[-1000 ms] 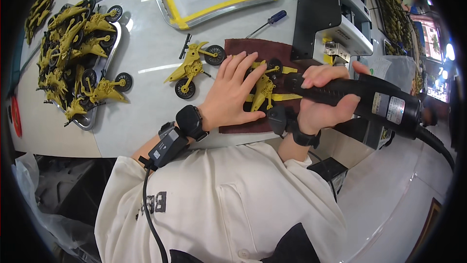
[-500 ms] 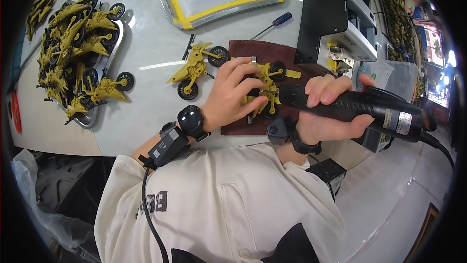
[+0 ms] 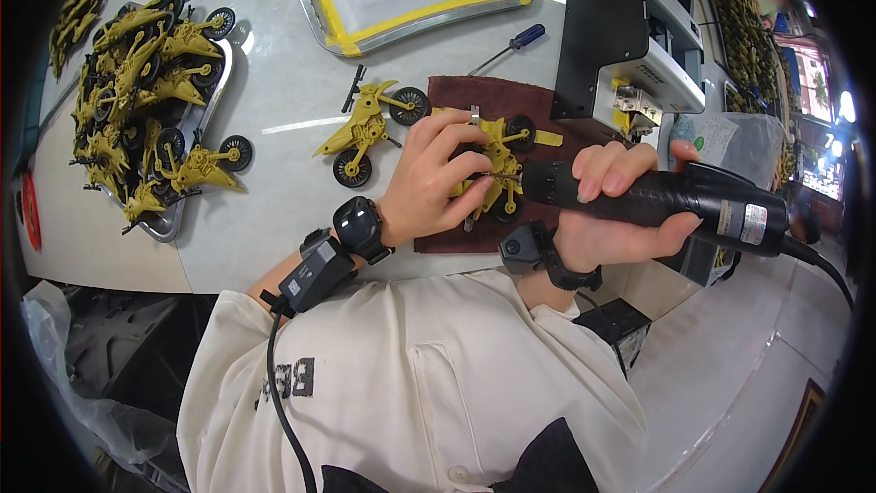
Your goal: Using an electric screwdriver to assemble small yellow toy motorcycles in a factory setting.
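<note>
My right hand is wrapped round a black corded electric screwdriver, held nearly level with its tip pointing left. That tip meets a yellow toy motorcycle with black wheels, lying on a dark red cloth. My left hand is closed on the motorcycle's left side, with fingers bent over it and partly hiding it. Exactly where the tip sits is hard to make out. Just left of my left hand, a second toy motorcycle lies on the table.
A metal tray heaped with yellow toy motorcycles stands at the left. At the back lie a frame edged with yellow tape and a hand screwdriver. A black-and-white machine stands beyond my right hand. The power cord trails right.
The electric screwdriver and my right hand have shifted very slightly. My left hand keeps its place on the motorcycle.
</note>
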The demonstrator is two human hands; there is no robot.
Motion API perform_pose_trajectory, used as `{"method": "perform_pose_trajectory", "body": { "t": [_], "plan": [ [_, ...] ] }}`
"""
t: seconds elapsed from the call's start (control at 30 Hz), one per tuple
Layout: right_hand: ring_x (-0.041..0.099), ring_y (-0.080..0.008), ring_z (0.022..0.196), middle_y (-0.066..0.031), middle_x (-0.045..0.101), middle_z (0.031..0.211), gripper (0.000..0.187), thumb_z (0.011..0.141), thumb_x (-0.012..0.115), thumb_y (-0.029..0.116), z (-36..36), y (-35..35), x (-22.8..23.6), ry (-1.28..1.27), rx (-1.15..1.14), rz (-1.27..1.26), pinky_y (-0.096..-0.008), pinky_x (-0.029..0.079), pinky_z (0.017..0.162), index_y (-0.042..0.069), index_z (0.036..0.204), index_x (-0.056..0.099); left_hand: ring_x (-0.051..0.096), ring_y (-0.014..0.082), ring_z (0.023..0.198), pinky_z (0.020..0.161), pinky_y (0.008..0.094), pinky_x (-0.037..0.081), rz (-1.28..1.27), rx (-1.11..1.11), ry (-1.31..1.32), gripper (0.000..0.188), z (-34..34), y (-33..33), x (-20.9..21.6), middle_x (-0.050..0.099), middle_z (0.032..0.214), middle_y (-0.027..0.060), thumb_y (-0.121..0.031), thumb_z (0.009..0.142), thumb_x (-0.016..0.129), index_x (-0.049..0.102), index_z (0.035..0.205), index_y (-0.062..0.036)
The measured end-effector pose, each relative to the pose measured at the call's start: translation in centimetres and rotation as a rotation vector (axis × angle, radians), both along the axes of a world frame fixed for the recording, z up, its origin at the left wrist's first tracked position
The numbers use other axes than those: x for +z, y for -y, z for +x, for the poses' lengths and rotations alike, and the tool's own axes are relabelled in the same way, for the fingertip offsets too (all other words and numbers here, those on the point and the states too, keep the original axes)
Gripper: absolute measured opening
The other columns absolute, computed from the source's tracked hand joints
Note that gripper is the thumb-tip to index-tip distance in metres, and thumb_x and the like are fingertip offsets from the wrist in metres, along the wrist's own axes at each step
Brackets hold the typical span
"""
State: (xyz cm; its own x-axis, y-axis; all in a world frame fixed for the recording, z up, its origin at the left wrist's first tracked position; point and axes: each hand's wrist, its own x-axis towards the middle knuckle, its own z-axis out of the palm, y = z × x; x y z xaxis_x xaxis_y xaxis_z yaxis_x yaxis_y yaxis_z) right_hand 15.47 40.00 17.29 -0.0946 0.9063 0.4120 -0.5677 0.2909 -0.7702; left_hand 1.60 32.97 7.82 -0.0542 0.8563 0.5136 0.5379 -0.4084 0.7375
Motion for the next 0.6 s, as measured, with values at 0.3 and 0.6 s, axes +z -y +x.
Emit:
{"method": "perform_pose_trajectory", "body": {
  "t": [0.3,0.6],
  "plan": [
    [0.043,-0.0148,0.047,-0.0045,0.047,0.062,0.064,0.084,0.042,0.063,0.45,-0.07,-0.02,-0.011,-0.048,-0.026,-0.0307,0.035,0.049,0.009,0.119,0.041,0.047,0.0305,0.109,0.092,0.0411,0.038,0.0,-0.019,0.016,0.021,-0.02,-0.16,-0.01,0.057,0.102,0.0066,-0.005,0.067,0.07,0.067,0.088,-0.0104],
    [0.042,-0.0146,0.046,-0.0044,0.047,0.061,0.06,0.085,0.043,0.06,0.91,-0.11,0.07,-0.034,-0.075,-0.086,-0.0304,0.035,0.05,0.009,0.116,0.044,0.048,0.0285,0.107,0.089,0.0396,0.038,0.022,-0.035,0.002,0.022,0.08,-0.08,-0.1,0.058,0.102,0.0049,-0.009,0.069,0.071,0.068,0.091,-0.0124]
  ]
}}
